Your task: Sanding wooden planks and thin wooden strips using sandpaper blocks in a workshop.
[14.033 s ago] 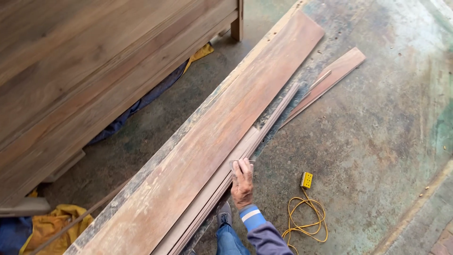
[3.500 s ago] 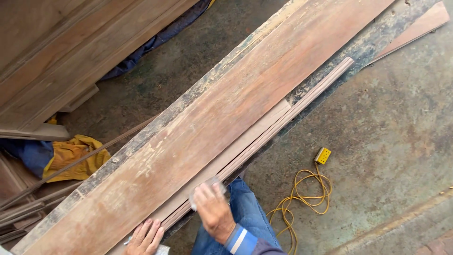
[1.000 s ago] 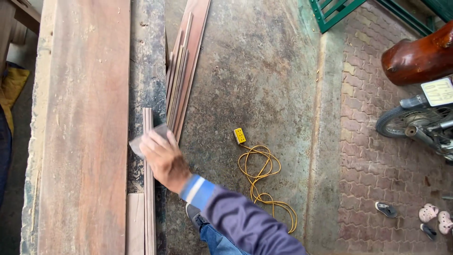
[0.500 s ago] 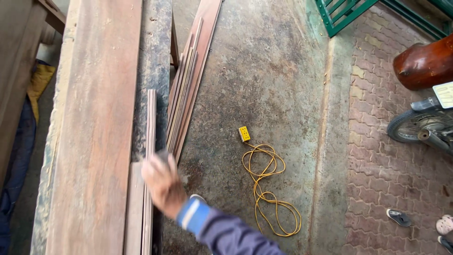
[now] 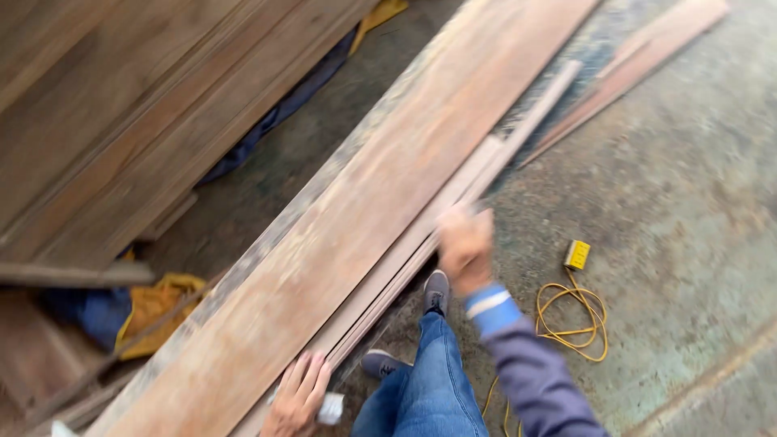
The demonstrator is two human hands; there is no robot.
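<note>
Thin wooden strips (image 5: 421,243) lay flat, bundled side by side, running diagonally along near edge of wide reddish plank (image 5: 348,235); picture blurred.

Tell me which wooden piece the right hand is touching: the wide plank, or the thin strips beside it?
The thin strips along the wide plank's near edge. The right hand rests on them, not on the plank's broad face.

Right hand (image 5: 464,245) on thin wood strips (image 5: 421,243); left hand (image 5: 297,396) flat on plank (image 5: 364,202).
</note>
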